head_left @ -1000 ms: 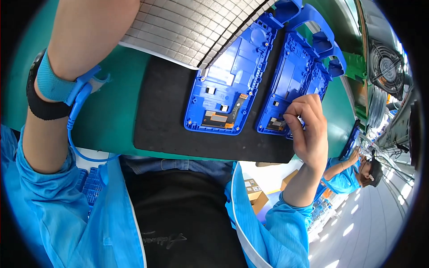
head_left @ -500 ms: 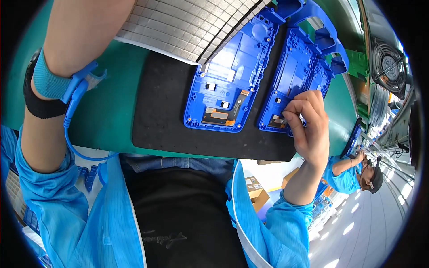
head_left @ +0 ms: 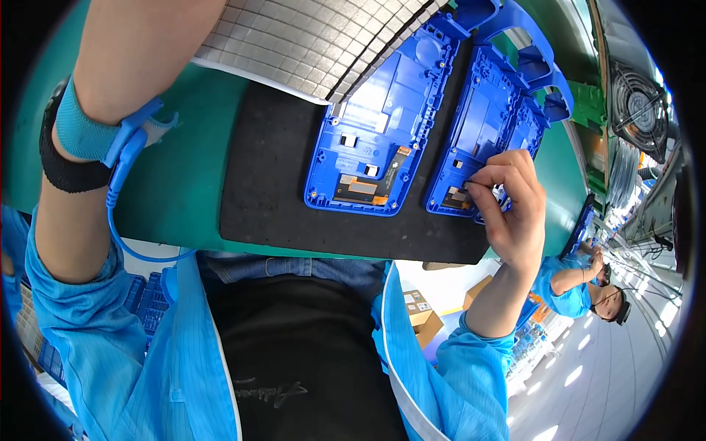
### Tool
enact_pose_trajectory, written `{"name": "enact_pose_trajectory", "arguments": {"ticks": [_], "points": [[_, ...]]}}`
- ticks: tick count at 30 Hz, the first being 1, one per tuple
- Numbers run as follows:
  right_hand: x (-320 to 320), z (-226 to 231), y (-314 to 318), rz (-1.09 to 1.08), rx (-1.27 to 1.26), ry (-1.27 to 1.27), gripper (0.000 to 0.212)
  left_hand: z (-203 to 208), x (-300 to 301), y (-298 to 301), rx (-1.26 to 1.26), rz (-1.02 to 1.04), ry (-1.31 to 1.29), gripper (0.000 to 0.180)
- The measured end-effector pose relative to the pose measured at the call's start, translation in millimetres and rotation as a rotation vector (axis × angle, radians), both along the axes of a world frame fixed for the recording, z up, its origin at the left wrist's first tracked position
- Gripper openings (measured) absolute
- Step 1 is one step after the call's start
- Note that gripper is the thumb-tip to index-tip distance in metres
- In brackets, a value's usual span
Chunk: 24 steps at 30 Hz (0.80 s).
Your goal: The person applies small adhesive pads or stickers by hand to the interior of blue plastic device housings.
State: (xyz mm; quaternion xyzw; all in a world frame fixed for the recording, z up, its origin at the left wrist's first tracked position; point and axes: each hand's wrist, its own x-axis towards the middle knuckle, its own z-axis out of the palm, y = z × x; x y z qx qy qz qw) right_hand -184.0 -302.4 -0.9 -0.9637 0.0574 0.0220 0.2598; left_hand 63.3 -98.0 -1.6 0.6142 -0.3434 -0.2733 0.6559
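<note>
A sheet of small grey square pads is raised over the work, covering part of the first blue plastic housing. My left hand is at the sheet's left edge and appears to hold it; the top of the view cuts off its fingers. My right hand pinches thumb and forefinger together over the lower end of a second blue housing. Anything between those fingertips is too small to make out. Inside the first housing are a dark flex circuit and two small light squares.
A black mat lies under the housings on a green table. A blue wrist strap with a cord circles my left wrist. Another blue housing stands farther right. A fan and a co-worker are to the right.
My right hand has shifted very slightly right, its fingers still pinched. The sheet has barely moved. The co-worker at right has changed head and hand position.
</note>
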Motion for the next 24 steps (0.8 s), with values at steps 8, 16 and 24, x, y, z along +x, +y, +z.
{"name": "enact_pose_trajectory", "arguments": {"ticks": [8,16,24], "points": [[6,17,9,-0.270,0.120,-0.329,0.020,-14,-3,5,-0.212,-0.135,0.313,0.042],[92,37,47,-0.155,0.096,-0.587,0.016,-30,-15,9,-0.180,-0.120,0.033,0.038],[111,37,45,-0.049,0.034,-0.459,0.012,-28,-13,8,-0.192,-0.083,-0.141,0.041]]}}
